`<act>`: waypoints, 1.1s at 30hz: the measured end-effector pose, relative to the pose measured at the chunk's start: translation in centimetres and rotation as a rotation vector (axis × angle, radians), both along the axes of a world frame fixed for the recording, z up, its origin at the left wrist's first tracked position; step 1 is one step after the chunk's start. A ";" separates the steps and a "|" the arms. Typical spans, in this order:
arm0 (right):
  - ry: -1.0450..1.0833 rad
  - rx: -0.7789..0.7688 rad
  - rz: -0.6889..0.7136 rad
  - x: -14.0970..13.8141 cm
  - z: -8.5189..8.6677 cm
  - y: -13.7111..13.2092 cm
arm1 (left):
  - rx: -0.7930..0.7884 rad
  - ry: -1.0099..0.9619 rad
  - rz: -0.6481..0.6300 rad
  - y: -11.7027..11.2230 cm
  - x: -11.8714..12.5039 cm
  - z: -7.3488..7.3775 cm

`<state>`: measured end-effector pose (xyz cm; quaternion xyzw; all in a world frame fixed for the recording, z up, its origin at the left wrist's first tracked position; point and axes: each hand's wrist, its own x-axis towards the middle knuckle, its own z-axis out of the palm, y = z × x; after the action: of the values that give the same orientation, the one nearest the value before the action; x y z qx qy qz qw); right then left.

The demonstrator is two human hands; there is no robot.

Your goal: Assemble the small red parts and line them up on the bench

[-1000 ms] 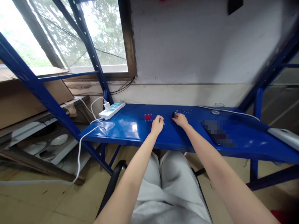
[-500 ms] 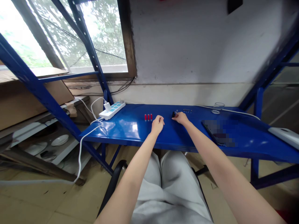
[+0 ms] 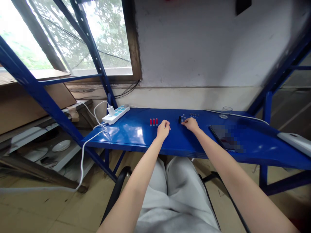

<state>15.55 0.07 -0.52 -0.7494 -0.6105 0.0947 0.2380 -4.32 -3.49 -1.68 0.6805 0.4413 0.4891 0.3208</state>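
My left hand is held just over the blue table with its fingers curled together in a pinch. Whatever sits between those fingertips is too small to make out. To its left, three small red cylinders with pale lower ends stand in a row. My right hand rests low at the tabletop, thumb and fingertips pinched together beside a small black piece and some tiny clear pieces. Its fingers hide anything held in them. Behind it lie several tiny shiny bits.
A white power strip with a plugged-in cable lies at the table's left end. Rightward are a dark phone-like slab, partly blurred, a clear glass and a white object at the edge. Blue frame posts flank the table.
My right hand has shifted slightly right, off the black piece, and more of the clear pieces beside it show. My left hand keeps its closed pose in nearly the same place.
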 end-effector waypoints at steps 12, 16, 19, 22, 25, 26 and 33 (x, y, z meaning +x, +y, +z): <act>-0.036 -0.012 -0.027 -0.4 -0.2 -0.6 | 0.011 0.011 -0.002 0.0 0.0 0.0; -0.038 -0.012 -0.033 -0.6 -0.1 -0.6 | 0.005 0.021 -0.001 -0.1 -0.1 0.0; -0.019 -0.010 -0.038 -0.7 -0.1 -0.7 | 0.006 0.024 0.001 -0.1 0.0 0.1; -0.019 -0.022 -0.067 -1.2 -0.1 -1.3 | -0.003 0.024 0.009 -0.3 0.0 0.3; -0.041 0.006 -0.128 -2.0 -0.2 -2.5 | -0.005 0.037 0.013 -0.3 0.0 0.5; -0.045 0.032 -0.157 -2.3 -0.2 -3.1 | 0.000 0.050 0.015 -0.4 0.0 0.5; 0.021 0.375 0.040 -3.7 -0.2 -5.4 | 0.191 0.290 0.069 -1.7 0.6 0.7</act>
<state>11.90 -5.30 -0.75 -0.6787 -0.6298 -0.0082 0.3777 -3.72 -5.22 -0.95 0.7557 0.4575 0.4363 0.1708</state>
